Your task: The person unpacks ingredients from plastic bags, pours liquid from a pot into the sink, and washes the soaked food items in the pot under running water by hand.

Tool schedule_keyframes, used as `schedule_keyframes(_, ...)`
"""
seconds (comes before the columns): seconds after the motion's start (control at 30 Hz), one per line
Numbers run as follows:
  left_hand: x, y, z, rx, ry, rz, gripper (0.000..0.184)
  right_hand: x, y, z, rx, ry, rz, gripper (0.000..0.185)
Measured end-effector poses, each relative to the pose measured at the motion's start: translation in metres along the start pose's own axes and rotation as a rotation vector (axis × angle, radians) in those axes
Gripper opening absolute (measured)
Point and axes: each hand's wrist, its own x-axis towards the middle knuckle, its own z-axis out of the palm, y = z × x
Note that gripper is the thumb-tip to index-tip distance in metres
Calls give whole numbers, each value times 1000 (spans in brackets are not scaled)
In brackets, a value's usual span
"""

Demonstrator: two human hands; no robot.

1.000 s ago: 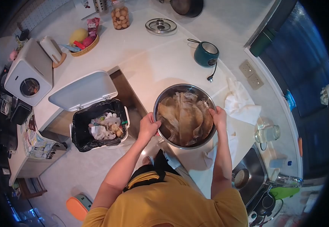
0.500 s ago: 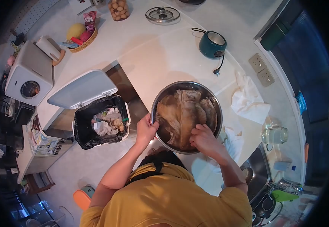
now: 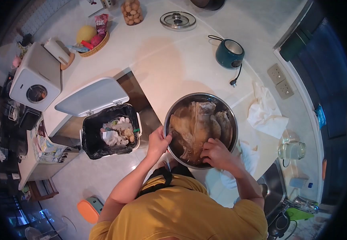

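A round steel bowl (image 3: 200, 95) sits at the counter's front edge, close to my body. Large, brownish, soaked pieces (image 3: 199, 126) of food with pale, ragged surfaces lie in its liquid; their exact kind is unclear. On the bowl's left side, my left hand (image 3: 158, 143) is closed on the rim, thumb on the inside. My right hand (image 3: 218, 154) reaches over the near right rim with curled fingers. Its fingertips dip into the liquid beside the largest piece, and whatever they pinch is hidden.
Left of the bowl stands a black-lined bin (image 3: 95, 154), lid raised, with rubbish inside. A teal pot (image 3: 226, 56) with its cord, a glass lid (image 3: 177, 20) and an egg jar (image 3: 132, 13) are farther back. White cloth (image 3: 264, 116) and a glass jar (image 3: 291, 150) lie right.
The whole view has shifted slightly. My right fingers have slipped lower at the big piece's near end, into the liquid. My left hand keeps its hold on the rim.
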Motion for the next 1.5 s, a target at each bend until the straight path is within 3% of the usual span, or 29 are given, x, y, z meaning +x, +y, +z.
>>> schedule_keyframes(0.1,3,-9,1,4,12,74,15,-1,2,-4,215,172,28,19)
schedule_keyframes(0.17,4,-16,4,12,20,160,17,-8,12,-4,422,258,282,19)
schedule_keyframes(0.23,-12,12,4,430,226,328,15,-14,22,5,468,336,305,20)
schedule_keyframes(0.27,-17,27,3,434,221,330,15,-17,27,10,526,400,404,20)
schedule_keyframes(0.33,-18,53,4,755,255,799,32,-22,32,16,630,466,563,18)
schedule_keyframes(0.37,-12,52,8,756,251,800,32,-25,35,19,633,468,566,18)
schedule_keyframes(0.43,4,41,20,846,-317,922,32,-29,41,25,803,530,543,16)
schedule_keyframes(0.53,10,46,44,824,-415,1060,27,-33,36,18,1085,591,605,15)
schedule_keyframes(0.67,23,61,45,784,-521,1147,21,-40,24,17,1133,584,565,14)
schedule_keyframes(0.73,29,71,45,829,-592,1207,20,-42,12,15,958,507,358,13)
schedule_keyframes(0.77,32,76,46,874,-658,1263,19,-42,5,12,958,511,359,13)
schedule_keyframes(0.83,29,96,52,893,-665,1275,15,-42,-9,3,480,254,358,14)
schedule_keyframes(0.9,26,119,57,1058,-745,1353,11,-39,-14,3,402,229,332,13)
schedule_keyframes(0.97,28,119,70,1030,-713,1406,8,-39,-10,15,32,254,190,14)
schedule_keyframes(1.1,20,115,97,1306,-740,1415,8,-45,-10,2,6,173,251,20)
schedule_keyframes(1.17,19,104,112,1441,-787,1470,10,-53,1,-7,-63,311,290,22)
schedule_keyframes(1.23,22,96,122,1343,-713,1565,13,-55,-1,-10,-4,325,289,18)
schedule_keyframes(1.3,28,95,134,1373,-867,1334,9,-52,0,1,173,280,310,22)
schedule_keyframes(1.33,32,96,134,1374,-867,1335,9,-52,-2,2,173,281,310,22)
schedule_keyframes(1.4,40,94,132,1157,-939,1190,27,-50,-4,4,78,248,319,14)
schedule_keyframes(1.43,41,87,131,1161,-937,1187,27,-47,-7,5,79,249,315,14)
schedule_keyframes(1.5,39,75,128,927,-742,1257,53,-42,-13,7,-138,429,314,12)
